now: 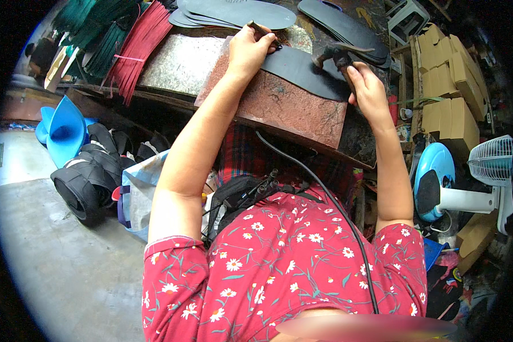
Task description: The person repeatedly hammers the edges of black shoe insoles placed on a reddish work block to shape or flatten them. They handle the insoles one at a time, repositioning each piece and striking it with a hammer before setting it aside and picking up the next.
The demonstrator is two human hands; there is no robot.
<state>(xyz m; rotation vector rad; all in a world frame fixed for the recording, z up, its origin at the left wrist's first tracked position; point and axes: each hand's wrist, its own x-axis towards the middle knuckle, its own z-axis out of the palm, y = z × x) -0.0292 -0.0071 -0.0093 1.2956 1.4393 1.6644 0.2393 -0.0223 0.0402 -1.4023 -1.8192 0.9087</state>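
A black sole-shaped sheet point(308, 73) lies on a reddish stone block point(293, 117) at the front of the bench. My left hand point(249, 52) is closed around a short dark rod, perhaps a punch point(254, 25), whose lower end meets the sheet near its left end. Over the sheet's right end, my right hand point(367, 88) grips a dark-handled hammer point(342, 60), its head raised to the left of my fingers. Whether the hammer touches the sheet, I cannot tell.
More black soles point(239, 12) are stacked behind, with another stack point(347, 28) at the far right. Bundles of red strips point(139, 48) and green strips point(102, 48) lie far left. Cardboard boxes point(450, 80) and a fan point(490, 162) stand right; black rolls point(85, 182) sit left.
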